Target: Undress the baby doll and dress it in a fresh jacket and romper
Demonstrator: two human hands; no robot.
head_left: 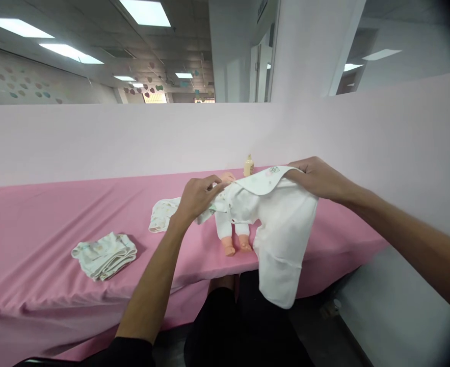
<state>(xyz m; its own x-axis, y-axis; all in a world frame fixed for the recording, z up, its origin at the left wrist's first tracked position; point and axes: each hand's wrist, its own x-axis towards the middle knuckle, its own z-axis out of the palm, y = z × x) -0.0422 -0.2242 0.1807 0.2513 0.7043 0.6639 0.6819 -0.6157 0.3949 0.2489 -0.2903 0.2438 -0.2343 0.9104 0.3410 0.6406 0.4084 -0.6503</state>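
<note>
Stretched between my two hands is a white baby garment (286,229) with a small printed pattern on its upper part; its exact cut is hard to make out. My left hand (200,196) pinches its left end, while my right hand (312,176) grips the upper right edge. The right part of the cloth hangs down past the table's front edge. Behind it a baby doll (229,247) lies on the pink cloth, feet toward me, in white leg coverings. Most of the doll's body is hidden by the garment, and only the top of its head shows.
A pink cloth (49,214) covers the long table. Folded patterned fabric (105,255) lies at the left, and another patterned piece (163,214) sits beyond my left forearm. A pale yellow bottle (248,166) stands near the back wall. Another wall closes off the right side.
</note>
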